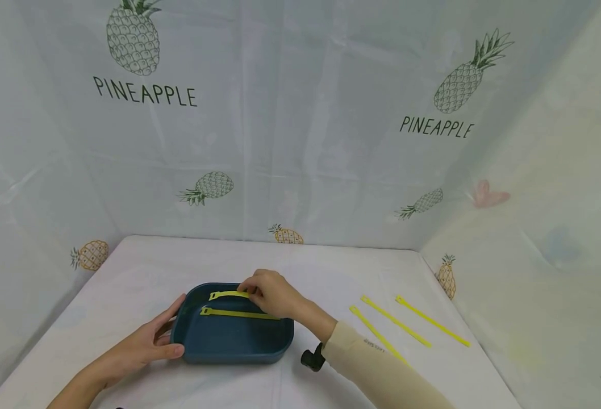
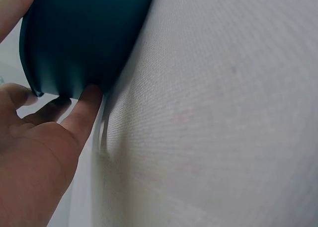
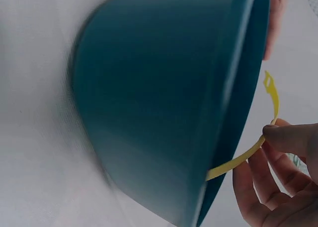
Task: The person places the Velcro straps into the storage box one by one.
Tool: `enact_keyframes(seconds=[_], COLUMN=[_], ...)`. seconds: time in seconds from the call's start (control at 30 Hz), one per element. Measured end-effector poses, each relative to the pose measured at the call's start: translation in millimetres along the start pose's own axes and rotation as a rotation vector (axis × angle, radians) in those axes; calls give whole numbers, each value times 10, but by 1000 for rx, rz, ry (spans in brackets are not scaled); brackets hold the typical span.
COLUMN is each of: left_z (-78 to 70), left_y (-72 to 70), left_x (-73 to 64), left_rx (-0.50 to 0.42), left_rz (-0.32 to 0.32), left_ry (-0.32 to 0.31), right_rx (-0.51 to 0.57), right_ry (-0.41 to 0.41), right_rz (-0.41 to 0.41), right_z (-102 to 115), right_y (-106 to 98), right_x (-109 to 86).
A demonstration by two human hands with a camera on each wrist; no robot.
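A dark blue tray point(image 1: 229, 347) with rounded corners stands on the table, left of centre. At its left end my left hand point(image 1: 144, 343) holds it, thumb at the front corner and fingers along the outer wall. My right hand point(image 1: 275, 295) is over the tray's back right part and pinches a yellow cable tie point(image 1: 224, 295) between thumb and fingers. This strap has a slotted head and bends in a curve over the rim in the right wrist view. Another yellow cable tie point(image 1: 239, 313) lies inside the tray, its right end under my right hand.
To the right on the white-covered table point(image 1: 311, 386) lie three more yellow cable ties, the left point(image 1: 377, 332), the middle point(image 1: 397, 322) and the right point(image 1: 433, 321); my right sleeve overlaps the left one. A pineapple-print sheet point(image 1: 300, 142) hangs behind and at the sides.
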State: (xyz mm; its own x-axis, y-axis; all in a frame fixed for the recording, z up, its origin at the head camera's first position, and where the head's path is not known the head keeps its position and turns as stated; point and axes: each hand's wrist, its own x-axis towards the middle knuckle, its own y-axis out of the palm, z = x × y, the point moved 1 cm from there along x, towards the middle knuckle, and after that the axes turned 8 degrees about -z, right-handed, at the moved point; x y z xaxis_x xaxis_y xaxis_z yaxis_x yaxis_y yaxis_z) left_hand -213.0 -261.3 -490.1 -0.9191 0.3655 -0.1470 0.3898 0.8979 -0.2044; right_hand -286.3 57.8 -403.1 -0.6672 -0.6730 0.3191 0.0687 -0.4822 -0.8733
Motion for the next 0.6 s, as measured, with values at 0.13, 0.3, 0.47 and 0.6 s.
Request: enact_keyframes(seconds=[0.13,0.3,0.47,0.6], left_z=[-3,-3,0,1], left_y=[4,-1,-4,-6], left_x=[-10,-15,-11,-5], left_rx=[-2,-6,-3,3], left_rz=[1,10,7,3], left_ry=[-4,18,19,13], right_rx=[-2,-3,1,3], right_ry=[15,19,20,22], right_rz=[8,21,20,21], right_z=[6,10,15,20], right_y=[38,97,153,195], right_x=[-12,-20,-25,-31])
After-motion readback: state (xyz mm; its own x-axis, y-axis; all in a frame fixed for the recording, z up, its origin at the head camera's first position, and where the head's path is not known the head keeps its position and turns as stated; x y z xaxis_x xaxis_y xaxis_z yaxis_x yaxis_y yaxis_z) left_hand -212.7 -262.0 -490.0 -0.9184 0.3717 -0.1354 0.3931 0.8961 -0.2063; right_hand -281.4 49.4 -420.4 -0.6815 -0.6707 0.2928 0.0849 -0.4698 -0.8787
